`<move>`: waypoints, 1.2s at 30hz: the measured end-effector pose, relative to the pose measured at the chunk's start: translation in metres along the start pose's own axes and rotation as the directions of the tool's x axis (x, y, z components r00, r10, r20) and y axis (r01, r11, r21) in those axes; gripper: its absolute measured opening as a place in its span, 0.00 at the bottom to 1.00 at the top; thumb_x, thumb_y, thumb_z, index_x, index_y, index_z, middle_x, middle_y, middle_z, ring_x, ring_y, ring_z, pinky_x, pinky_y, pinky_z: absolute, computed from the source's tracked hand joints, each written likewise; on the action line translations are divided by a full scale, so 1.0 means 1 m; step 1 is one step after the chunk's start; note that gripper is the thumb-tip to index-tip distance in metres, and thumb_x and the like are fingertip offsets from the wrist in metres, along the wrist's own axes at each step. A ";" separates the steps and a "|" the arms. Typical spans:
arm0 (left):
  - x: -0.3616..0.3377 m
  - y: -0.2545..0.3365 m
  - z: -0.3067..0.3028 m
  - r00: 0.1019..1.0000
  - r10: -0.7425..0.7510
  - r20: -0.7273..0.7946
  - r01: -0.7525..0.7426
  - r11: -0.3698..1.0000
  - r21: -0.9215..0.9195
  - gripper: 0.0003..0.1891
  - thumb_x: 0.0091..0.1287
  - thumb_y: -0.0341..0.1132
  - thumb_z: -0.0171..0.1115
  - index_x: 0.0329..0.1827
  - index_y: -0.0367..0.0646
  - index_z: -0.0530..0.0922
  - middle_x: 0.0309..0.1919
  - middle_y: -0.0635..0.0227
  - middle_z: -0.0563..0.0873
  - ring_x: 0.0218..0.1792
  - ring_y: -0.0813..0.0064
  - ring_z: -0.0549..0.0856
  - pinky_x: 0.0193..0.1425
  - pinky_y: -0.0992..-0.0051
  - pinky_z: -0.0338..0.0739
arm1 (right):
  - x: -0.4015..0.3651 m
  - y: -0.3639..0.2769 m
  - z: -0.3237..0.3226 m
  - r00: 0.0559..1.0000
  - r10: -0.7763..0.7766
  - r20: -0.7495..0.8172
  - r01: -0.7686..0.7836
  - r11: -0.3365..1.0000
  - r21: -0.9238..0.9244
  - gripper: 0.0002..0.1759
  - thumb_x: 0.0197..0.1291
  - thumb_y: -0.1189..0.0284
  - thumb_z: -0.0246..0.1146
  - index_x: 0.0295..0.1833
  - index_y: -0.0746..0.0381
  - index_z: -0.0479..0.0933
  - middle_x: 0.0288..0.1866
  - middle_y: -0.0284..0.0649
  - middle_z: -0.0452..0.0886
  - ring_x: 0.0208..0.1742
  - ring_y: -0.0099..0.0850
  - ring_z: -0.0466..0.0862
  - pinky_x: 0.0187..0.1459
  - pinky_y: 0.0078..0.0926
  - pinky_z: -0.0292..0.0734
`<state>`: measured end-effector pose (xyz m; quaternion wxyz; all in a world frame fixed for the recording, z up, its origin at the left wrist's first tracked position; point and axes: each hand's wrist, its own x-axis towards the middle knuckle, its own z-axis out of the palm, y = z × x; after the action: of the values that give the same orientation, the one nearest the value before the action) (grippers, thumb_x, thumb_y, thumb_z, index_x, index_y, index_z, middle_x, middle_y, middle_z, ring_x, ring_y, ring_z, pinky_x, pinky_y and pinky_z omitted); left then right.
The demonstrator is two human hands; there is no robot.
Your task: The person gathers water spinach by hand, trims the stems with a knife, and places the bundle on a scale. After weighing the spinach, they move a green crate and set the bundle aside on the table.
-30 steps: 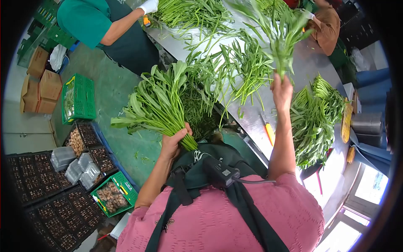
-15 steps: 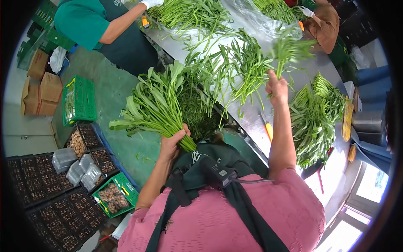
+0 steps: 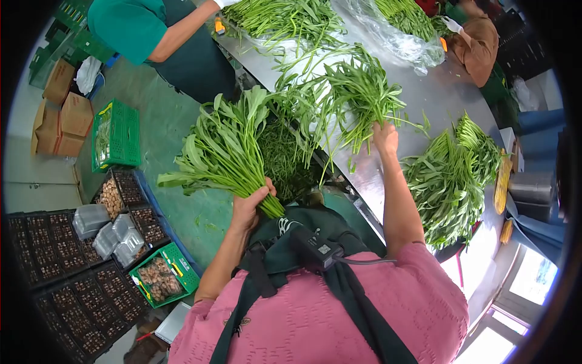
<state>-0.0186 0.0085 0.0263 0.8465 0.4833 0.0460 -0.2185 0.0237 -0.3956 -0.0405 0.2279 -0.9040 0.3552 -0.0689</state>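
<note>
My left hand (image 3: 250,205) is closed around the lower stems of a thick bunch of water spinach (image 3: 224,151), its leaves fanning up and left over the floor. At the table, my right hand (image 3: 385,137) grips the stems of some water spinach (image 3: 365,91), which overlaps the loose stalks spread on the metal top. Where the gripped stems end and the loose ones begin is hard to tell. To the right of that hand lies a large heap of water spinach (image 3: 448,182) on the table.
A metal table (image 3: 418,97) holds more greens (image 3: 291,21) and clear plastic (image 3: 400,42). Two co-workers stand there, one in a green sleeve (image 3: 127,30), one in a brown sleeve (image 3: 479,54). Green crates (image 3: 124,133), cartons (image 3: 76,115) and black trays (image 3: 79,315) occupy the left floor.
My right hand has moved left and slightly down, bringing its small bunch from above the table onto the loose stalks. My left hand keeps its bunch in nearly the same place.
</note>
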 end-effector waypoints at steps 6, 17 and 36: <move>0.001 0.001 0.004 0.999 -0.041 0.001 0.041 0.999 -0.008 0.13 0.63 0.29 0.67 0.48 0.36 0.77 0.37 0.63 0.83 0.37 0.72 0.83 0.41 0.71 0.80 | -0.012 -0.037 0.000 0.994 -0.109 0.016 0.109 0.994 -0.027 0.20 0.63 0.55 0.61 0.41 0.62 0.84 0.42 0.56 0.86 0.44 0.56 0.86 0.45 0.49 0.81; 0.007 -0.001 0.003 0.999 -0.005 0.048 0.004 0.999 0.037 0.15 0.63 0.29 0.66 0.50 0.36 0.75 0.38 0.63 0.83 0.38 0.71 0.83 0.42 0.70 0.79 | 0.004 -0.024 0.026 0.998 -0.013 0.055 0.020 0.990 -0.143 0.22 0.62 0.53 0.64 0.42 0.64 0.84 0.37 0.49 0.88 0.37 0.43 0.89 0.40 0.40 0.84; 0.016 0.002 0.006 0.999 -0.052 0.004 0.052 0.998 0.018 0.14 0.62 0.33 0.69 0.48 0.35 0.79 0.34 0.63 0.84 0.35 0.73 0.84 0.40 0.73 0.79 | -0.039 -0.036 -0.089 0.952 -0.188 0.242 -0.229 0.090 0.969 0.14 0.73 0.64 0.60 0.37 0.62 0.73 0.18 0.26 0.62 0.16 0.19 0.60 0.19 0.21 0.54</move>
<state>-0.0043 -0.0005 0.0265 0.8363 0.4890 0.0547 -0.2420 -0.0083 -0.3780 0.0564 0.8299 -0.5045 0.1878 -0.1464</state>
